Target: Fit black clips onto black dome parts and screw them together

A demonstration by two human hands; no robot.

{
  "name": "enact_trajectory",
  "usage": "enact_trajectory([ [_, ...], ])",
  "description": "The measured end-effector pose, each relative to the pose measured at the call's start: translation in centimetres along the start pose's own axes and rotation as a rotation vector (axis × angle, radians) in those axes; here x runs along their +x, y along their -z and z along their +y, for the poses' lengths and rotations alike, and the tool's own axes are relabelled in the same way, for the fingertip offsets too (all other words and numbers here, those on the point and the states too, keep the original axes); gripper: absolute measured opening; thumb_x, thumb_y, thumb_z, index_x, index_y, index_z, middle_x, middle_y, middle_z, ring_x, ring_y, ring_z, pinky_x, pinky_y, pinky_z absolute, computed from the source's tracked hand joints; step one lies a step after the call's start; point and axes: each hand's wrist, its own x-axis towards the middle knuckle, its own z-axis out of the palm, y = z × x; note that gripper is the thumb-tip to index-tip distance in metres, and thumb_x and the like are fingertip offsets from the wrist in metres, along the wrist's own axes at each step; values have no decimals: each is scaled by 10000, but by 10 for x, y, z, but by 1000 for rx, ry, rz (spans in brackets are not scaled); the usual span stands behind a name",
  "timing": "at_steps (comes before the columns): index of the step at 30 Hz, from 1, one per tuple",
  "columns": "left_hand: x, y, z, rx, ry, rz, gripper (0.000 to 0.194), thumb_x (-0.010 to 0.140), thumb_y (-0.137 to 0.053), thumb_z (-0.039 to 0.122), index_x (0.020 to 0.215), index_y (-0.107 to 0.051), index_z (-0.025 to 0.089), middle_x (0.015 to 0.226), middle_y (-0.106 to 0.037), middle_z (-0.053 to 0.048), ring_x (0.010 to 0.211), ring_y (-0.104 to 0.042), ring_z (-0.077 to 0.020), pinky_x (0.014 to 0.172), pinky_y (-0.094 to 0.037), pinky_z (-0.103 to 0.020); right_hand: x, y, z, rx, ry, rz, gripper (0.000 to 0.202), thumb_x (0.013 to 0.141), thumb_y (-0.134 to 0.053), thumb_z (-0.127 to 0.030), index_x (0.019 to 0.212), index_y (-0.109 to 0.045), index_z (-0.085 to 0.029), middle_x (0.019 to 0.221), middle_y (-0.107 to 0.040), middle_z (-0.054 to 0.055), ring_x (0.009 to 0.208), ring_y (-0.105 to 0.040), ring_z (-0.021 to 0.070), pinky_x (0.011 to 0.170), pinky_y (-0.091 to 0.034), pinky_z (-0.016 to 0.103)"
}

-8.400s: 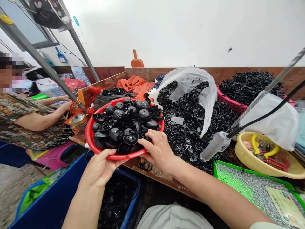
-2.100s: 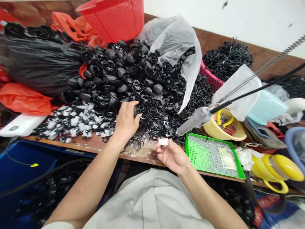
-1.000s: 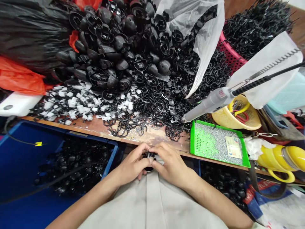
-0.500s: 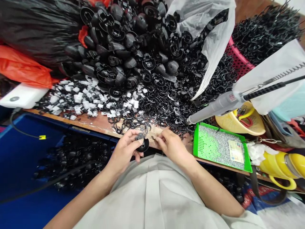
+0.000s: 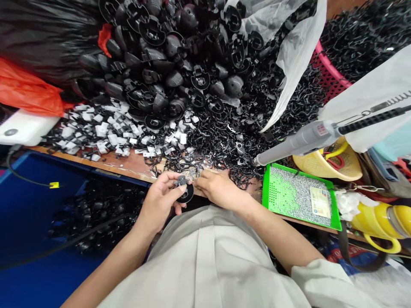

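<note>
Both hands have slid a little to the left since half a second ago, and the right hand (image 5: 218,188) is nearer the thin black bits (image 5: 176,162) by the edge of the table (image 5: 128,164). Thumb and fingers of the left hand (image 5: 156,203) pinch a round black part (image 5: 187,195) at the table's front edge, above the lap. On the right hand the fingers are close together, tips down; I can't tell if they hold anything.

If the left thumb gets loose, the round black part could slip and fall off the edge. Thin black bits lie in a tangle, so picking one up could pull others along. Also, the right arm (image 5: 272,224) is near the green tray (image 5: 266,192). One bump could spill its tiny metal bits (image 5: 303,190) all over.
</note>
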Motion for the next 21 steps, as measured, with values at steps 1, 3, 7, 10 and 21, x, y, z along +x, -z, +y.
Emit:
enact_trajectory([
  [1, -1, 0, 0, 26, 14, -22, 310, 772, -689, 311, 1004, -515, 203, 859, -619, 12, 458, -569, -80, 353, -437, -180, 1, 1, 2, -36, -15, -28, 238, 901, -591, -423, 891, -651, -192, 837, -582, 39, 768, -570, 154, 723, -446, 265],
  [3, -4, -3, -2, 59, 45, -69, 301, 771, -685, 308, 992, -511, 202, 895, -620, 6, 445, -562, -73, 355, -442, -185, 0, 5, 8, -83, -57, -71, 224, 935, -540, -375, 901, -618, -168, 857, -581, 60, 762, -570, 161, 714, -450, 275],
  [7, -9, -13, -8, 70, 86, -141, 274, 784, -664, 304, 985, -507, 203, 900, -599, 3, 488, -566, -84, 374, -460, -196, -14, 19, 12, 80, -262, 93, 154, 951, -484, -247, 853, -579, -178, 831, -600, 43, 778, -580, 154, 740, -466, 282],
  [10, -8, -22, -12, 61, 80, -151, 271, 788, -660, 306, 988, -507, 206, 916, -593, -7, 562, -574, -103, 414, -502, -217, -29, 22, -3, 425, -425, 241, 174, 942, -504, -331, 842, -547, -195, 717, -604, 2, 634, -582, 130, 613, -481, 255],
  [21, -4, -36, -8, 30, 32, -174, 226, 729, -697, 244, 924, -594, 194, 853, -645, -23, 735, -614, -165, 555, -550, -254, -56, -8, -41, 382, -208, 360, 342, 894, -502, -147, 1223, -558, -220, 819, -580, 35, 658, -542, 128, 606, -510, 262],
])
